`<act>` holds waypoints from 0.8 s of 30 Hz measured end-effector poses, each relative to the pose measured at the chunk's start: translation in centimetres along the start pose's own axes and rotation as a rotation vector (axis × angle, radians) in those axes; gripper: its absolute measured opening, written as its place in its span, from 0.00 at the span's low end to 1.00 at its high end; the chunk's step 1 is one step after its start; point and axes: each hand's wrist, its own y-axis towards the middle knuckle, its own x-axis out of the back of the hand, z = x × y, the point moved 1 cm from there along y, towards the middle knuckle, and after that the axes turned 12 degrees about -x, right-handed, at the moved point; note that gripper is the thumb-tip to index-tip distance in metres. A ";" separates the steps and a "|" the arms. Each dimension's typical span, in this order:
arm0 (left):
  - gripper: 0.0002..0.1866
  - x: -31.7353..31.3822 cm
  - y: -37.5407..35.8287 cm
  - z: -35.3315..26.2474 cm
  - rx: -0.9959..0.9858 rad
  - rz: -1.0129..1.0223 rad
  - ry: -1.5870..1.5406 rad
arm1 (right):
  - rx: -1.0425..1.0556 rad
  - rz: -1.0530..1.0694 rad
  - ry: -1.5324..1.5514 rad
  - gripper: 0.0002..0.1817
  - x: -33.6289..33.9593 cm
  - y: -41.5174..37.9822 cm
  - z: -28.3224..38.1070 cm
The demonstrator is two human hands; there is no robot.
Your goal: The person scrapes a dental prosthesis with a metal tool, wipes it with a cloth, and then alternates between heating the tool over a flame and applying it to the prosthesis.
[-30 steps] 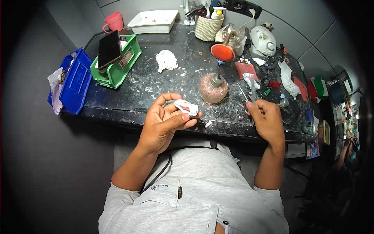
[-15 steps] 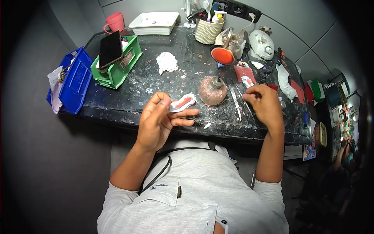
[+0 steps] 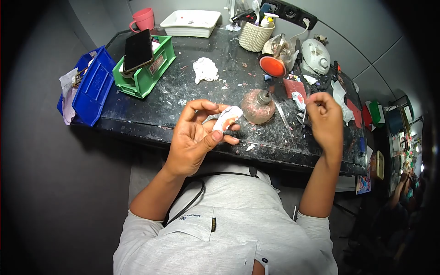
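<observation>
My left hand (image 3: 189, 140) pinches a small white plaster piece (image 3: 235, 112) with a reddish-pink strip on it, between thumb and fingers above the bench's front edge. The piece looks like a dental cast with wax. My right hand (image 3: 327, 120) is closed round a slim metal hand tool (image 3: 304, 117), which points downward; its tip is hard to make out. Between the hands stands a round glass spirit burner (image 3: 258, 109) with a metal top. Beside it lies a thin metal spatula (image 3: 285, 121). Another white-and-pink piece (image 3: 299, 100) rests by a red wax sheet (image 3: 293, 87).
At the left are a blue bin (image 3: 94, 91) and a green bin (image 3: 144, 75) with a phone (image 3: 138, 51) on top. Crumpled white material (image 3: 205, 69) lies mid-bench. Farther back stand a white tray (image 3: 190, 30), a tool cup (image 3: 255, 37) and an orange-faced device (image 3: 273, 67).
My right hand has taken up one of the slim metal tools from the bench. My left hand has turned the plaster piece more upright. The view has shifted slightly.
</observation>
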 end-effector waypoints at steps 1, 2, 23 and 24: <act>0.22 0.0 0.0 0.1 0.000 -0.003 0.000 | -0.032 0.009 0.134 0.06 0.1 -0.3 1.0; 0.23 0.0 -0.1 0.1 0.004 -0.010 -0.002 | -0.032 0.010 0.133 0.06 0.3 -0.2 1.2; 0.35 0.6 0.1 1.0 0.161 -0.107 -0.137 | 0.424 -0.119 0.556 0.09 -0.6 -0.9 3.4; 0.35 0.6 0.1 1.0 0.155 -0.101 -0.127 | 0.421 -0.115 0.556 0.09 -0.4 -1.1 3.2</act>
